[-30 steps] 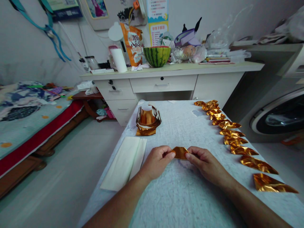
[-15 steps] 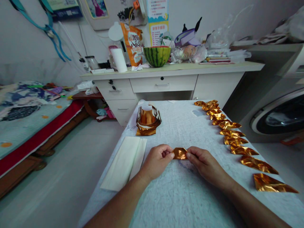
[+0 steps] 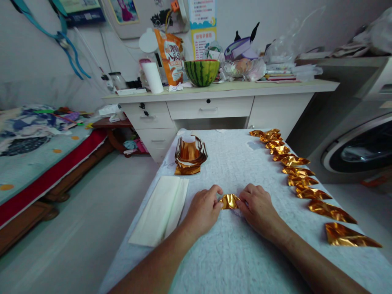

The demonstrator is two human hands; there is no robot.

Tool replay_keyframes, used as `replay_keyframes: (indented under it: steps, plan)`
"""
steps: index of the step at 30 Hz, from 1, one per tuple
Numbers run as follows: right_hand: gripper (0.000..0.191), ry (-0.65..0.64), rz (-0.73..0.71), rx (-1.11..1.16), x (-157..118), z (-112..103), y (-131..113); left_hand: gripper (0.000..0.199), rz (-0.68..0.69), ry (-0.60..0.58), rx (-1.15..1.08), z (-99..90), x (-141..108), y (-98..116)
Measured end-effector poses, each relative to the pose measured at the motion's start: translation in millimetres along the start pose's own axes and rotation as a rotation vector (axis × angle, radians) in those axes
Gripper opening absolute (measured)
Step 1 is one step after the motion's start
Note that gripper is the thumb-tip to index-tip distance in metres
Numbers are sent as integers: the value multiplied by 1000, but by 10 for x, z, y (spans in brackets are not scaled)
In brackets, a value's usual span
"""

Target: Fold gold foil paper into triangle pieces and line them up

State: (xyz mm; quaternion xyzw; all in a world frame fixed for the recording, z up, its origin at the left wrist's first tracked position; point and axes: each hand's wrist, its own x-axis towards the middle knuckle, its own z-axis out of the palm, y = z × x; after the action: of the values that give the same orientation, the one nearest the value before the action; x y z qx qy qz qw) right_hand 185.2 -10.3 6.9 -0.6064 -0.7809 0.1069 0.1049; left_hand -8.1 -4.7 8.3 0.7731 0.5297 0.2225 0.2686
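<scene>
A small folded piece of gold foil paper (image 3: 230, 201) spans the gap between my two hands, low over the cloth-covered table (image 3: 226, 163). My left hand (image 3: 206, 207) pinches its left end, the index finger raised and curled. At the right end, my right hand (image 3: 258, 208) grips it with thumb and fingers closed. Beyond my left hand stands a curled stack of gold foil sheets (image 3: 189, 154). White folded paper sheets (image 3: 157, 208) lie to the left of that hand. Along the right table edge runs a row of folded gold foil pieces (image 3: 301, 180).
A white desk (image 3: 211, 105) stands behind the table, carrying half a watermelon (image 3: 202, 73), an orange snack bag (image 3: 171, 57) and a white paper roll (image 3: 153, 77). On the right is a washing machine (image 3: 355, 106); a bed (image 3: 33, 163) is on the left.
Both hands have come slightly nearer to me with the foil piece. Its surface now looks more creased and bent, and my left index finger has lifted.
</scene>
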Motion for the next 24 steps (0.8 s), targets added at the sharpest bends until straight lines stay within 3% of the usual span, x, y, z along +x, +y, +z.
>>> replay_keyframes:
  steps: [4,9,12,17,24]
  plan:
    - [23,40,38,-59,4,34,-38,23,40,-5,105,34,-14,15]
    - [5,116,74,-23,13,83,-47,17,63,29,157,18,-19,41]
    - [12,130,30,9,30,117,-27,14,82,14,155,4,-9,9]
    - [26,44,-125,60,43,122,-51,15,76,-31,148,-26,14,-37]
    - [12,72,-121,11,-17,32,-229,21,91,-101,125,-106,15,-49]
